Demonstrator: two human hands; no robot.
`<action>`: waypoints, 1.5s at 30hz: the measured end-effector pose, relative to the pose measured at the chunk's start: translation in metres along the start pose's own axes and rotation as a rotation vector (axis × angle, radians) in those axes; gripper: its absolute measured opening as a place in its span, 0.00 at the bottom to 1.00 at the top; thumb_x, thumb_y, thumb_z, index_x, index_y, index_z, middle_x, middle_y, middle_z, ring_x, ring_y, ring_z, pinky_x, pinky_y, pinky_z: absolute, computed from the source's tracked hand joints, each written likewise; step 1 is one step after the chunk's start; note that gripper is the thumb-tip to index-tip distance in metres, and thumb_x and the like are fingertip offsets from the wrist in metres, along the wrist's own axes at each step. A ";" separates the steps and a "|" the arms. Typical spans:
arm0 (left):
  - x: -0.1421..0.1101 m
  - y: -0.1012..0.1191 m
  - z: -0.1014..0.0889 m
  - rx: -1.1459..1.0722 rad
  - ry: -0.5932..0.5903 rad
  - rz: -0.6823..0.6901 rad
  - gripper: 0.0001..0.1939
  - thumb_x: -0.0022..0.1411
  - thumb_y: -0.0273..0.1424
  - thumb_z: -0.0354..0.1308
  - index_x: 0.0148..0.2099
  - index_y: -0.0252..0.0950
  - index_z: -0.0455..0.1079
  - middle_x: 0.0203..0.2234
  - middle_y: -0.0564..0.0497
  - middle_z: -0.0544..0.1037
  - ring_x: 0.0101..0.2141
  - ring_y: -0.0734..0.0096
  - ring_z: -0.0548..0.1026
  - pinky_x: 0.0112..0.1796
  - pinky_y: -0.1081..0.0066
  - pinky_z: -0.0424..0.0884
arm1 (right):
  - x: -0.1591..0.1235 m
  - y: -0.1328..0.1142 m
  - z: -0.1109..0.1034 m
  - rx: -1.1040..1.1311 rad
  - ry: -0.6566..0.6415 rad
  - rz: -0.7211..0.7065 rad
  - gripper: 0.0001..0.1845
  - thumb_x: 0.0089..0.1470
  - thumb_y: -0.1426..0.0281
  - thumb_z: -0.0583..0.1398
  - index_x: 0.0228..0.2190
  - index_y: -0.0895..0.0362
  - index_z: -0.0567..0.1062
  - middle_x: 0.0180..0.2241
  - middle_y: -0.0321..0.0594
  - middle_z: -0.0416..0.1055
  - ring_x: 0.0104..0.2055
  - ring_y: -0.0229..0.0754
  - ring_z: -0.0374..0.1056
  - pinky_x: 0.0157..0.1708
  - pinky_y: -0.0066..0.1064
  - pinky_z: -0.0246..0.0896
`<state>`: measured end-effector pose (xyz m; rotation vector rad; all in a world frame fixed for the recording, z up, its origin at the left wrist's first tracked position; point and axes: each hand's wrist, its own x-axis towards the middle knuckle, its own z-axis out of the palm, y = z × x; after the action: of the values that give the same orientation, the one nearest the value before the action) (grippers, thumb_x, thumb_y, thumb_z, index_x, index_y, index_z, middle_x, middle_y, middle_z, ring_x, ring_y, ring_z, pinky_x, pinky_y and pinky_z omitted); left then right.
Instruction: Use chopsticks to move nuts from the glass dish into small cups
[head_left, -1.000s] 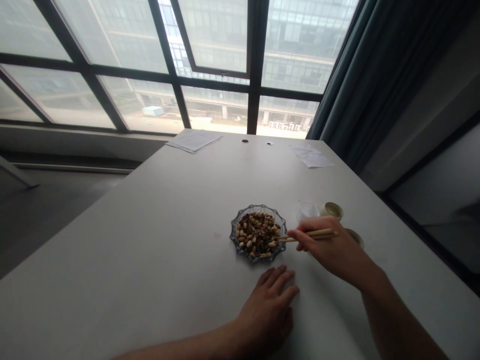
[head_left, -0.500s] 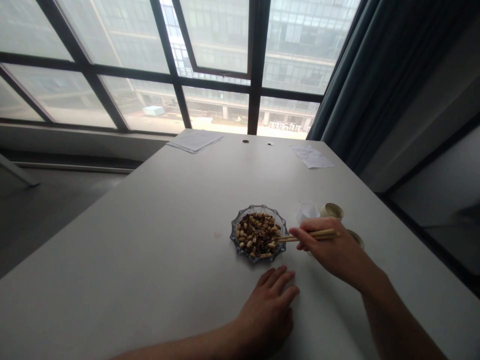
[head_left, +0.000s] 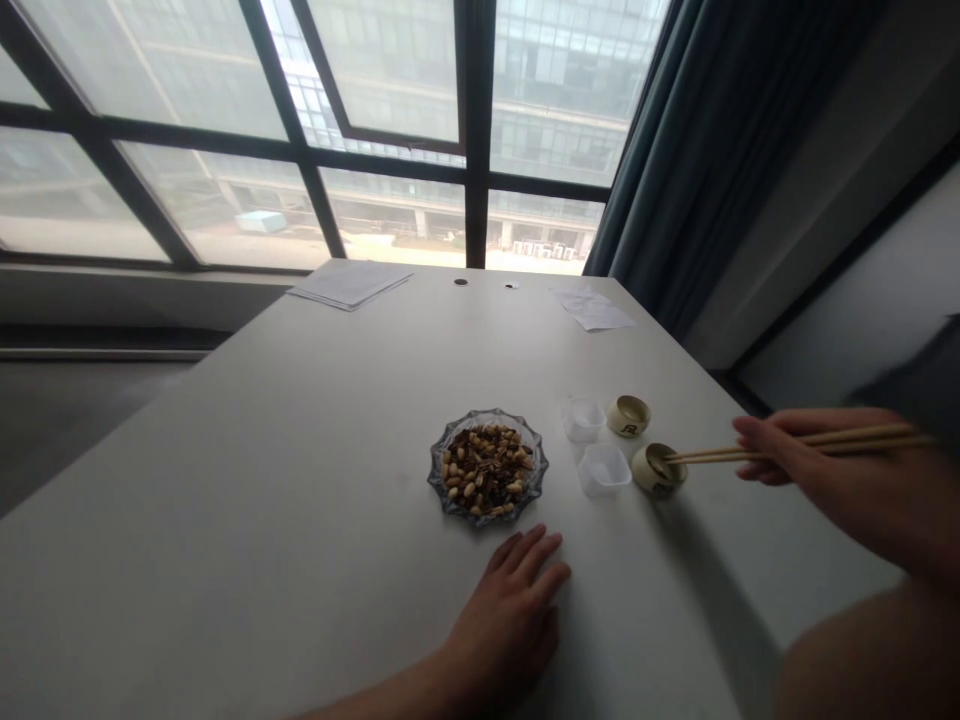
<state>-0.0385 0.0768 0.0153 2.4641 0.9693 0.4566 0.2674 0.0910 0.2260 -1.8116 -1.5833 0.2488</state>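
My right hand (head_left: 832,480) grips a pair of wooden chopsticks (head_left: 787,444). Their tips reach into the nearer small beige cup (head_left: 660,478); whether anything is between the tips is too small to tell. A second beige cup (head_left: 628,420), with a dark mark on its side, stands behind it. Two clear plastic containers (head_left: 604,475) sit just left of the cups. Further left, a scalloped glass dish (head_left: 441,490) holds mixed nuts and seeds (head_left: 487,468). My left hand (head_left: 514,610) lies on the table just in front of that dish, fingers stretched out, holding nothing.
Everything stands on a white table (head_left: 315,480). Stacked papers (head_left: 351,285) lie at its far left, and a crumpled sheet (head_left: 592,307) at the far right. Behind are large windows and a blue curtain (head_left: 660,150) on the right.
My right hand has moved right with the chopsticks, from the glass dish to the nearer beige cup. The plastic containers and cups are now uncovered. My left hand stays by the dish.
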 end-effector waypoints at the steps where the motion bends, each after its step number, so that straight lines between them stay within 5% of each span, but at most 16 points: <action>1: 0.001 -0.001 0.001 0.008 0.005 0.008 0.32 0.54 0.18 0.57 0.60 0.43 0.67 0.69 0.50 0.63 0.69 0.54 0.56 0.67 0.52 0.54 | 0.006 0.004 0.003 -0.021 -0.023 0.103 0.15 0.57 0.58 0.68 0.24 0.54 0.82 0.20 0.44 0.79 0.24 0.50 0.80 0.14 0.28 0.64; 3: 0.002 -0.003 0.004 0.025 0.009 0.017 0.33 0.54 0.17 0.56 0.61 0.43 0.67 0.69 0.50 0.62 0.69 0.54 0.56 0.67 0.51 0.55 | 0.018 0.012 0.013 -0.001 -0.096 0.203 0.16 0.58 0.57 0.67 0.27 0.56 0.82 0.24 0.45 0.81 0.28 0.51 0.81 0.20 0.29 0.70; 9: 0.004 -0.005 0.004 0.042 0.020 0.039 0.32 0.55 0.17 0.55 0.60 0.44 0.67 0.68 0.51 0.63 0.69 0.53 0.57 0.66 0.50 0.57 | 0.044 0.025 0.035 0.071 -0.209 0.158 0.16 0.60 0.59 0.64 0.29 0.59 0.81 0.27 0.46 0.82 0.27 0.48 0.80 0.23 0.30 0.72; 16: 0.004 0.001 -0.002 0.051 -0.025 0.008 0.32 0.53 0.17 0.56 0.60 0.42 0.67 0.68 0.49 0.63 0.69 0.54 0.56 0.67 0.50 0.55 | 0.020 -0.022 0.039 0.275 0.150 0.048 0.20 0.59 0.53 0.66 0.30 0.58 0.82 0.26 0.45 0.81 0.27 0.47 0.80 0.26 0.31 0.75; 23: 0.001 0.002 -0.001 0.009 0.014 0.005 0.29 0.57 0.20 0.57 0.60 0.43 0.67 0.68 0.51 0.63 0.69 0.57 0.55 0.68 0.55 0.51 | -0.004 -0.067 0.087 0.321 -0.360 -0.204 0.21 0.66 0.57 0.61 0.26 0.56 0.81 0.27 0.40 0.81 0.29 0.41 0.76 0.30 0.28 0.67; 26: -0.001 0.001 0.000 0.000 0.024 0.007 0.28 0.58 0.22 0.57 0.60 0.43 0.67 0.68 0.50 0.64 0.69 0.57 0.56 0.68 0.55 0.51 | -0.005 -0.071 0.108 0.328 -0.483 -0.264 0.21 0.66 0.59 0.61 0.25 0.56 0.80 0.25 0.37 0.79 0.28 0.39 0.74 0.29 0.28 0.64; 34: -0.004 -0.001 0.000 -0.018 0.027 0.013 0.26 0.60 0.23 0.58 0.60 0.43 0.67 0.68 0.49 0.64 0.69 0.57 0.56 0.68 0.56 0.50 | -0.004 -0.070 0.133 0.273 -0.520 -0.380 0.18 0.66 0.64 0.62 0.25 0.56 0.79 0.25 0.35 0.75 0.29 0.38 0.70 0.32 0.30 0.60; 45: -0.004 -0.001 -0.001 -0.023 0.022 0.016 0.26 0.60 0.24 0.58 0.60 0.42 0.67 0.68 0.49 0.64 0.69 0.57 0.56 0.68 0.56 0.49 | -0.007 -0.071 0.140 0.323 -0.539 -0.310 0.16 0.65 0.63 0.64 0.26 0.56 0.80 0.26 0.35 0.78 0.30 0.39 0.73 0.32 0.29 0.62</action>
<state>-0.0423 0.0747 0.0150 2.4531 0.9492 0.4986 0.1301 0.1369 0.1650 -1.2868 -2.0211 0.8473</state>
